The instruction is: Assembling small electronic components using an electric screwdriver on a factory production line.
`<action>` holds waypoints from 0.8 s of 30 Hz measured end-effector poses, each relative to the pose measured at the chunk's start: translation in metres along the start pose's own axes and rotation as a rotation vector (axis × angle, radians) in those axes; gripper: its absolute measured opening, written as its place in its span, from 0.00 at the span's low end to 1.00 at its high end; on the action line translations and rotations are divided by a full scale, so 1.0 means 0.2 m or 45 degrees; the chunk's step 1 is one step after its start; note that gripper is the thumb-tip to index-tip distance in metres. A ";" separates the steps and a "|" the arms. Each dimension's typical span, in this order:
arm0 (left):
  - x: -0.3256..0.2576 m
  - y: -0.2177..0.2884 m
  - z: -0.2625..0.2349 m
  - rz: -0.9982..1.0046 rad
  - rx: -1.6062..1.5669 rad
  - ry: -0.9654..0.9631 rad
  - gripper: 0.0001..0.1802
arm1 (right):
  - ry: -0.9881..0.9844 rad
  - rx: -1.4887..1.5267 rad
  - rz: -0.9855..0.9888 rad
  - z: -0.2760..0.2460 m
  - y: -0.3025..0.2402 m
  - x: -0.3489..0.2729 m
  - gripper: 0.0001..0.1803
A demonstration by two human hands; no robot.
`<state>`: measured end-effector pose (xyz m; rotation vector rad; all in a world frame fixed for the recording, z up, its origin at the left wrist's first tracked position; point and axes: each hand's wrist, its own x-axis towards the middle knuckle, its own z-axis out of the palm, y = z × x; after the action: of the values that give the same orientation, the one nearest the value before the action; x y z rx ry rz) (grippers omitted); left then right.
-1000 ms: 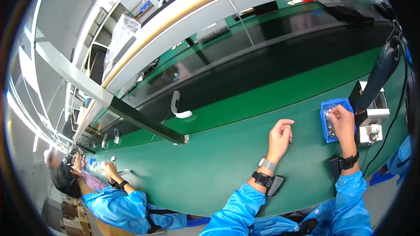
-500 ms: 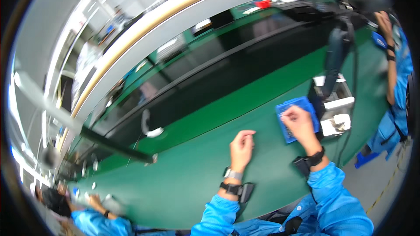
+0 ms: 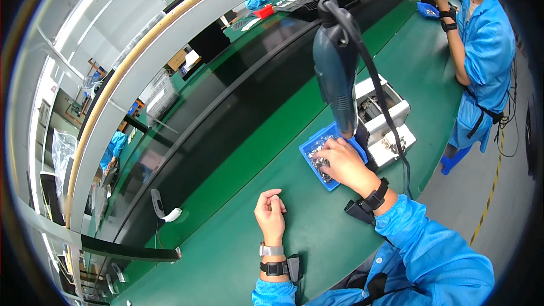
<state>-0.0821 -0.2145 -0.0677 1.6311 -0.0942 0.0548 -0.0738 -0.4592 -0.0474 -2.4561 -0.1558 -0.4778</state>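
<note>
My right hand (image 3: 345, 164) reaches down into a blue tray (image 3: 304, 152) of small metal parts (image 3: 324, 177). Its fingers are bent and somewhat apart, with the tips among the parts. Over the mat, left of the tray, my left hand (image 3: 270, 209) is closed, thumb against the curled fingers. Whatever it may hold is hidden. Just above my right hand hangs a dark electric screwdriver (image 3: 337, 73), tip downward, with a black cable; neither hand grips it.
A white metal box-shaped device (image 3: 382, 116) stands right of the tray. A small white-headed item (image 3: 171, 215) lies on the left of the green bench (image 3: 238, 249). A dark conveyor strip (image 3: 226, 99) runs behind. A person in blue (image 3: 487, 51) sits at the right.
The view has swung right. My right hand has lowered from above the tray into the parts. My left hand remains closed over the mat.
</note>
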 end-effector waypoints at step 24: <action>-0.02 -0.01 -0.05 0.033 0.005 -0.036 0.10 | -0.064 0.044 -0.124 0.03 0.01 0.00 0.09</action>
<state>-0.0856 -0.2047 -0.0698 1.6353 -0.1373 0.0517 -0.0719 -0.4566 -0.0525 -2.4357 -0.3027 -0.4516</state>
